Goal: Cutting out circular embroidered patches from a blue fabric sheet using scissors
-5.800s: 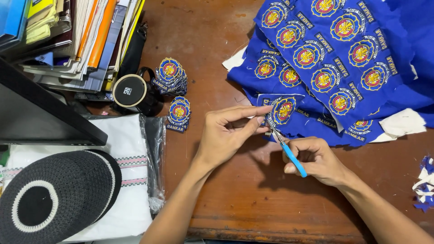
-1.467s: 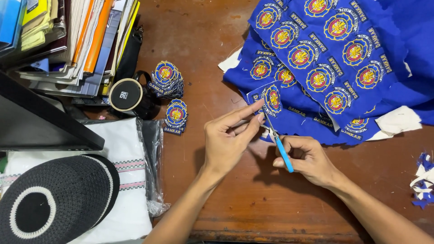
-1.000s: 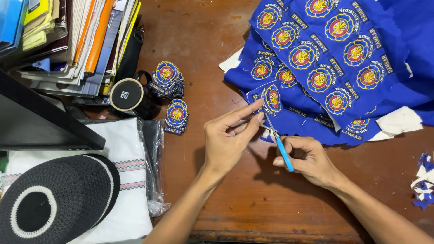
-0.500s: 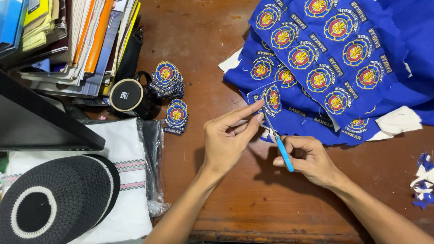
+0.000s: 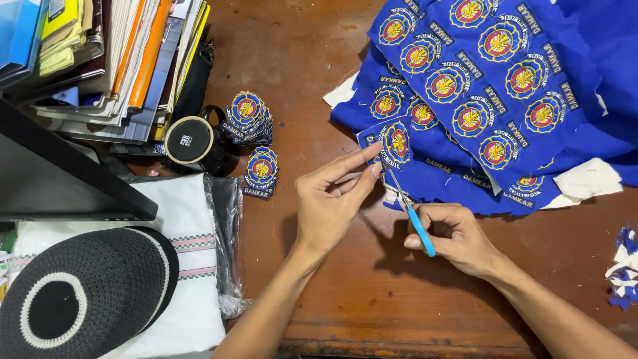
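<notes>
The left hand (image 5: pixel 329 209) reaches up and to the right over the wooden counter (image 5: pixel 299 73), its fingers (image 5: pixel 352 166) pinched together on the edge of a round embroidered patch (image 5: pixel 397 143), blue with a red and yellow centre, that is part of the blue patch fabric (image 5: pixel 505 86). The patch lies just past the fingertips, at the lower left edge of the fabric, lifted slightly off the counter. The right hand (image 5: pixel 458 236) sits lower and to the right, its fingers curled shut around the blue handle of small thread snips (image 5: pixel 409 209); the metal blades point up and left, their tips touching the underside of the pinched patch, right beside the left fingertips. The fabric spreads over the upper right of the counter, covered in rows of matching round patches, with white backing showing at its edges. Further left, well apart from both hands, two small stacks of cut patches (image 5: pixel 251 136) lie beside a black cup with a pale rim (image 5: pixel 189 141). A leaning pile of books and papers (image 5: pixel 126 60) fills the upper left. Below it lies a folded white cloth in clear plastic (image 5: pixel 193 266) with a black knitted cap (image 5: pixel 86 292) with a white ring resting on it. Blue and white fabric scraps (image 5: pixel 625 266) lie at the right edge.
</notes>
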